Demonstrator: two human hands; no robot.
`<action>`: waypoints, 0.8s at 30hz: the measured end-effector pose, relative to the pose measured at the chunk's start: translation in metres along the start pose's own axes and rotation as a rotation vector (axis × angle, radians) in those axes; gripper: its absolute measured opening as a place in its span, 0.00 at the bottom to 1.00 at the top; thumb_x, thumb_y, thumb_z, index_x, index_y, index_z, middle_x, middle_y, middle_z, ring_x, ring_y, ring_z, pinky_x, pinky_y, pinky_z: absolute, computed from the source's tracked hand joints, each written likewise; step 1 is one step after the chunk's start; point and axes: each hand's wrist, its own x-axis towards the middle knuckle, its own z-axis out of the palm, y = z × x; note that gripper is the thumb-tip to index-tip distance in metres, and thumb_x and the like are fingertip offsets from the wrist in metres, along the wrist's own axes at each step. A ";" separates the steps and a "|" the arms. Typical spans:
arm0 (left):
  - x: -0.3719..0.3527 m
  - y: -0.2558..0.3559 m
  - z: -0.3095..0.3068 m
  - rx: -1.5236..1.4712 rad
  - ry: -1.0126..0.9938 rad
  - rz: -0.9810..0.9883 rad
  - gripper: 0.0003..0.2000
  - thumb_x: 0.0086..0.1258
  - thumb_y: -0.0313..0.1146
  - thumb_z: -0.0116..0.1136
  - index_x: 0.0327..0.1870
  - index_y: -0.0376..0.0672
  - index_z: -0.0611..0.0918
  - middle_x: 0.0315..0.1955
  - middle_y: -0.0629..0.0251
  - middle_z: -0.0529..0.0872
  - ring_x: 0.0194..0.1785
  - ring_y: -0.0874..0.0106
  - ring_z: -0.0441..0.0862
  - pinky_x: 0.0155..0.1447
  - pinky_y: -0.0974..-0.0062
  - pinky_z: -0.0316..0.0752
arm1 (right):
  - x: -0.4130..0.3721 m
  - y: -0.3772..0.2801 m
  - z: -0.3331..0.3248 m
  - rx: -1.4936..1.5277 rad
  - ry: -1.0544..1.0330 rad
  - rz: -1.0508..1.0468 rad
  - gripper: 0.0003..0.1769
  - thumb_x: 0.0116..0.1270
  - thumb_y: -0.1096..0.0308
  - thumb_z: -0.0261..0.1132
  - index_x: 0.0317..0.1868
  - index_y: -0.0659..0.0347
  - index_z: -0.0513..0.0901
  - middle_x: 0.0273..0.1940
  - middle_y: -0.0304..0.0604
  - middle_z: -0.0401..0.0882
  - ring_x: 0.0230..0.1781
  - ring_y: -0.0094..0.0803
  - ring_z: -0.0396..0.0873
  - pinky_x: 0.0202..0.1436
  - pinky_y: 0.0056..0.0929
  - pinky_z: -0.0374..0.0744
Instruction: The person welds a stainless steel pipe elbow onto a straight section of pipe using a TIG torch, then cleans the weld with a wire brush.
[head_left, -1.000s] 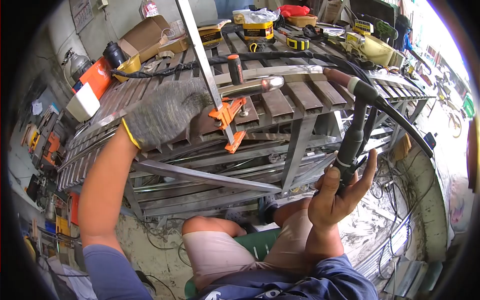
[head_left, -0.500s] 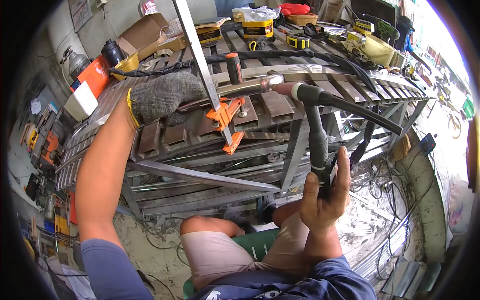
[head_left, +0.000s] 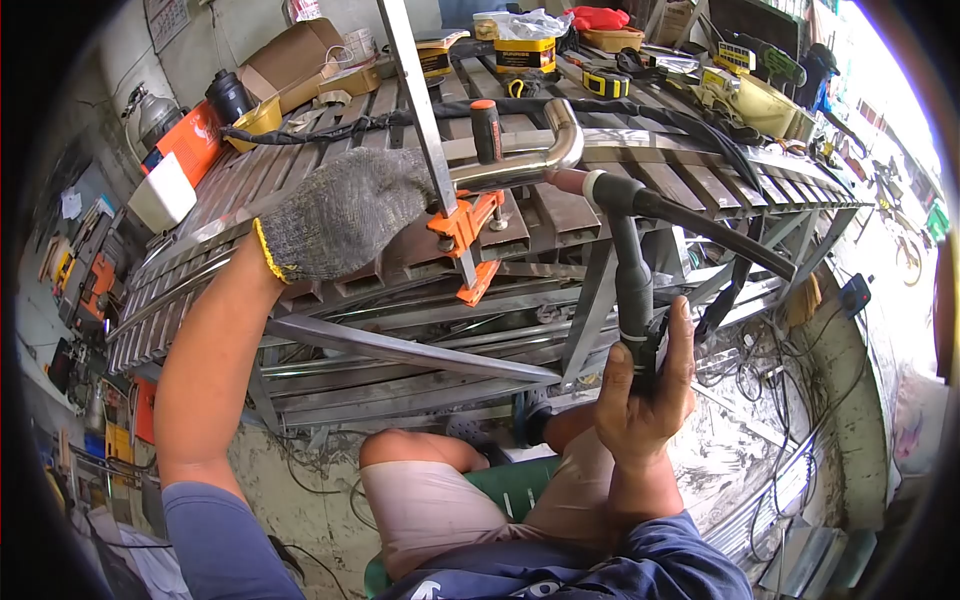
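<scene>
- My bare knees, in pale shorts (head_left: pixel 432 505), were at the bottom centre of the frame, with a green stool (head_left: pixel 515 488) beneath me.
- Right of centre, my bare right hand (head_left: pixel 645 405) had its grip closed on the black handle of a welding torch (head_left: pixel 633 285), the thumb and one finger pointing up along its sides.
- The torch stood nearly upright, its head turned left and its reddish nozzle (head_left: pixel 569 181) close to the bend of a shiny pipe (head_left: pixel 517 169); I cannot tell whether they touched.
- Left of centre, my left hand (head_left: pixel 340 215), in a grey glove with a yellow cuff, was wrapped around the left end of that pipe, its fingertips hidden.
- The pipe lay across the upper centre, its right end bending upward.
- An orange clamp (head_left: pixel 462 228) on a tall metal bar (head_left: pixel 418 105) gripped the front edge of the slatted steel bench (head_left: pixel 566 218), just beside the glove.
- Behind the pipe rose an orange-and-black handle (head_left: pixel 486 132), and past it a black cable sleeve (head_left: pixel 400 119) ran across the slats.
- Farther back lay a yellow tape measure (head_left: pixel 605 83), right of a yellow tub (head_left: pixel 525 56).
- At upper left, a black bottle (head_left: pixel 228 97) stood near a yellow bowl (head_left: pixel 260 122) and an open cardboard box (head_left: pixel 290 62).
</scene>
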 end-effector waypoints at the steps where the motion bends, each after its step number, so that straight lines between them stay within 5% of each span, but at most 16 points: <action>1: 0.002 0.001 -0.001 -0.110 -0.035 -0.068 0.16 0.74 0.28 0.62 0.59 0.36 0.90 0.58 0.49 0.91 0.57 0.50 0.89 0.60 0.52 0.86 | 0.001 0.000 0.000 -0.009 0.006 -0.011 0.38 0.76 0.78 0.72 0.80 0.83 0.67 0.69 0.77 0.82 0.60 0.60 0.92 0.59 0.41 0.91; 3: 0.008 0.007 -0.006 -0.023 -0.019 0.001 0.16 0.73 0.28 0.63 0.59 0.37 0.90 0.57 0.49 0.91 0.57 0.50 0.89 0.59 0.52 0.86 | 0.002 0.000 0.001 -0.027 0.017 -0.034 0.38 0.76 0.78 0.73 0.80 0.83 0.67 0.69 0.77 0.82 0.60 0.60 0.92 0.59 0.42 0.91; 6: 0.010 0.012 -0.009 0.120 0.033 0.085 0.16 0.73 0.28 0.63 0.59 0.37 0.90 0.57 0.49 0.91 0.56 0.50 0.90 0.58 0.53 0.87 | 0.000 0.003 0.005 -0.064 0.036 -0.042 0.37 0.82 0.73 0.70 0.83 0.81 0.66 0.72 0.68 0.82 0.52 0.35 0.89 0.57 0.31 0.87; 10: 0.018 0.031 -0.022 -0.124 -0.068 -0.180 0.15 0.74 0.27 0.65 0.59 0.34 0.89 0.59 0.46 0.89 0.60 0.46 0.86 0.64 0.50 0.82 | -0.002 0.000 0.005 -0.029 0.016 0.012 0.37 0.82 0.73 0.69 0.83 0.81 0.66 0.71 0.68 0.82 0.54 0.37 0.89 0.59 0.32 0.86; 13: 0.011 0.023 -0.016 0.076 -0.033 -0.008 0.16 0.74 0.27 0.65 0.60 0.34 0.89 0.60 0.46 0.89 0.60 0.46 0.86 0.64 0.50 0.81 | -0.002 -0.001 0.007 -0.024 0.018 0.004 0.36 0.82 0.74 0.69 0.82 0.82 0.66 0.71 0.69 0.82 0.55 0.37 0.89 0.60 0.33 0.86; 16: 0.009 0.016 -0.011 0.145 0.004 0.040 0.17 0.74 0.30 0.62 0.62 0.41 0.89 0.60 0.53 0.90 0.57 0.50 0.89 0.60 0.53 0.86 | -0.001 -0.002 0.008 -0.027 0.025 -0.023 0.36 0.82 0.74 0.68 0.82 0.83 0.65 0.72 0.70 0.81 0.56 0.39 0.89 0.61 0.34 0.86; 24: 0.007 0.013 -0.008 0.178 0.015 0.086 0.18 0.74 0.30 0.62 0.62 0.39 0.89 0.61 0.51 0.90 0.60 0.50 0.88 0.63 0.51 0.85 | 0.000 -0.004 0.007 -0.025 0.021 -0.010 0.36 0.82 0.74 0.68 0.82 0.83 0.65 0.73 0.71 0.80 0.59 0.41 0.89 0.63 0.35 0.85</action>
